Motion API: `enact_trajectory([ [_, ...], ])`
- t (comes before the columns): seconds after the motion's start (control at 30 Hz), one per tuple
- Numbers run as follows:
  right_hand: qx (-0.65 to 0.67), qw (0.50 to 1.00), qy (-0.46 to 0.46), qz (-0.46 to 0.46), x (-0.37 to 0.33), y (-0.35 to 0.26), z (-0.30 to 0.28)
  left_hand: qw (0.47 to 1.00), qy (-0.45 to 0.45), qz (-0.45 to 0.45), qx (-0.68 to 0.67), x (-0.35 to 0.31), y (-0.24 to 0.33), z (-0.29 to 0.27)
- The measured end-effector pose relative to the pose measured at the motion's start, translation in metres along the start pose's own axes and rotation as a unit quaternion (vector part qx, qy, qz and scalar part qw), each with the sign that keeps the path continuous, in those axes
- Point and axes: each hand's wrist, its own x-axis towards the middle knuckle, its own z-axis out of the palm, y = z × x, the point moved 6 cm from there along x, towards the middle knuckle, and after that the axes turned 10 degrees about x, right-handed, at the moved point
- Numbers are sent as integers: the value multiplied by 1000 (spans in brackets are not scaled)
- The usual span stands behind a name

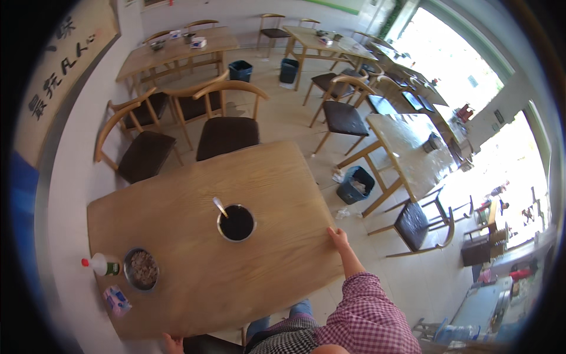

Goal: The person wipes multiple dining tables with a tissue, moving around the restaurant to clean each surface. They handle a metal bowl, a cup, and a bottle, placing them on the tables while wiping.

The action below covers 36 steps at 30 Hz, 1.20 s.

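A wooden table point(283, 194) stands in front of me, and both my hands are on its rim. My right hand point(338, 238) grips the right edge, its arm reaching out in a checked sleeve. At the near edge, low in the picture, my left hand point(172, 343) is curled against the rim; only part of it shows. A metal bowl of dark liquid point(237, 223) sits mid-table with a spoon point(220, 206) leaning in it. Farther left are a bowl of pale brown chunks point(141, 269), a red-capped bottle point(101, 265) and a tissue pack point(117, 300).
Chairs point(229, 133) stand along the table's far side, close to the left wall. To the right are another table point(407, 138), a blue bin point(355, 185) with litter beside it, and a dark-seated chair point(411, 226). More tables point(206, 41) stand at the back.
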Motion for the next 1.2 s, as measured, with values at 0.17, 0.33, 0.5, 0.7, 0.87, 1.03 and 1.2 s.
enact_trajectory([
  [0.17,122,992,-1,-20,0,-15,7,839,22,-198,-506,18,-60,34],
  [0.33,107,991,-42,-74,4,-32,5,840,68,-233,-485,9,-50,30],
  [0.5,132,986,-67,-82,14,-31,7,825,70,-258,-498,1,-33,31],
  [0.7,109,989,-81,-63,30,-19,7,834,72,-243,-490,-3,-29,32],
  [0.87,129,985,-96,-65,31,-18,7,829,86,-248,-494,-7,-29,32],
  [1.03,126,981,-128,-68,36,-18,7,839,94,-283,-455,-10,-28,34],
  [1.2,111,981,-151,-58,52,-16,8,830,103,-279,-471,-6,-26,36],
])
